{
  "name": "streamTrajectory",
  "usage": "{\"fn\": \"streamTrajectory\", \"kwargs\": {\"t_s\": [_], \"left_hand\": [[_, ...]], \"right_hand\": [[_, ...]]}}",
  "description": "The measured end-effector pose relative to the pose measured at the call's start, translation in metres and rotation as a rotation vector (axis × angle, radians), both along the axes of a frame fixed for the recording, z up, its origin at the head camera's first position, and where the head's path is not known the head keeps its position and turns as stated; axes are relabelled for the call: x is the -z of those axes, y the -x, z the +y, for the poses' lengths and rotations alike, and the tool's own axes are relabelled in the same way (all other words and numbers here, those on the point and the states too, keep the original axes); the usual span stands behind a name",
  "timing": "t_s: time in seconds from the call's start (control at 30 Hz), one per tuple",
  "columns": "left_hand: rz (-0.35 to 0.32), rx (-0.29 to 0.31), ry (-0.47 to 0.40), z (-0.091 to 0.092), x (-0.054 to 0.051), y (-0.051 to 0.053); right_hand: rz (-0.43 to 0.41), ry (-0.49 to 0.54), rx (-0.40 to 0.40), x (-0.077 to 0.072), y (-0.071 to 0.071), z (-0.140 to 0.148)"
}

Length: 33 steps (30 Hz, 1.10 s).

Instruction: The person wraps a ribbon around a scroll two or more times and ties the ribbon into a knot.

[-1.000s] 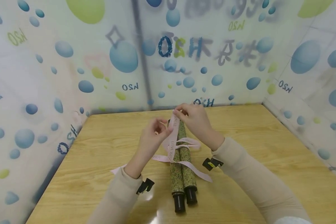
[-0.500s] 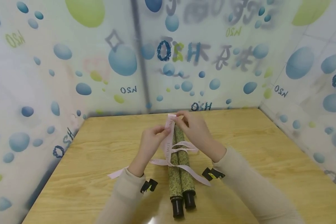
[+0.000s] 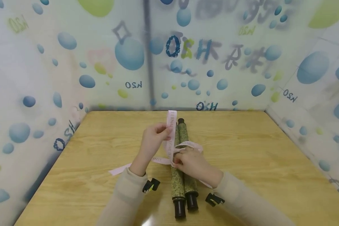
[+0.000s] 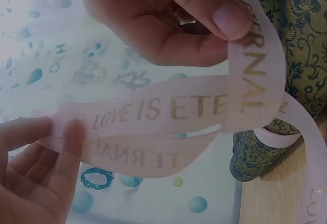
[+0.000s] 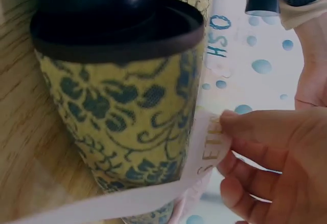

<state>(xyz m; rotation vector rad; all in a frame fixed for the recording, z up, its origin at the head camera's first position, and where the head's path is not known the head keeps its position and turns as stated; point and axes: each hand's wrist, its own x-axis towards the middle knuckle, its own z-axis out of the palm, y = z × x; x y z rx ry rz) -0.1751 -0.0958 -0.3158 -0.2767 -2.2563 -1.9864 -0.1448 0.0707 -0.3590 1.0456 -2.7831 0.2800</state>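
Note:
Two patterned green-gold rolls (image 3: 177, 182) (image 4: 306, 40) (image 5: 122, 111) with dark end knobs lie side by side, pink lettered ribbon (image 3: 171, 119) (image 4: 158, 106) (image 5: 207, 152) around them. The left hand (image 3: 153, 142) (image 4: 38, 168) pinches an upright ribbon loop between thumb and fingers, the loop's top rising above it in the head view. Lower down, over the rolls, the right hand (image 3: 196, 164) (image 4: 163, 22) (image 5: 278, 157) pinches ribbon near the crossing. Its fingers partly cover the ribbon and rolls there.
The rolls lie on a light wooden table (image 3: 101, 141). One ribbon tail (image 3: 120, 169) stretches left, and another passes beneath the right forearm. A printed wall covering (image 3: 110, 84) with blue and green drops stands behind and at both sides. Each wrist carries a small black device.
The right hand has left the top of the loop and moved down to the ribbon over the rolls. The left hand, first loosely curled beside the ribbon, now pinches it.

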Motion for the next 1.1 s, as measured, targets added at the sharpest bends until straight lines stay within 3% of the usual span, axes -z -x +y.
{"fn": "streamTrajectory", "kwargs": {"t_s": [0.17, 0.4, 0.5, 0.8, 0.93, 1.1], "left_hand": [[-0.004, -0.010, -0.021, -0.003, 0.002, 0.000], [-0.001, -0.015, -0.035, -0.009, 0.004, 0.000], [0.001, -0.008, -0.037, -0.011, 0.004, 0.003], [-0.023, -0.034, -0.026, -0.017, 0.004, 0.007], [-0.023, -0.034, -0.033, -0.018, 0.003, 0.007], [-0.022, -0.029, -0.024, -0.020, 0.003, 0.007]], "right_hand": [[-0.022, 0.086, -0.011, -0.010, -0.012, 0.013], [-0.231, 0.364, -0.001, -0.031, -0.033, 0.048], [-0.274, 0.444, 0.011, -0.041, -0.039, 0.064], [-0.207, 0.497, 0.037, -0.071, -0.053, 0.107], [-0.241, 0.517, -0.027, -0.078, -0.059, 0.117], [-0.274, 0.549, -0.182, -0.079, -0.070, 0.124]]}}
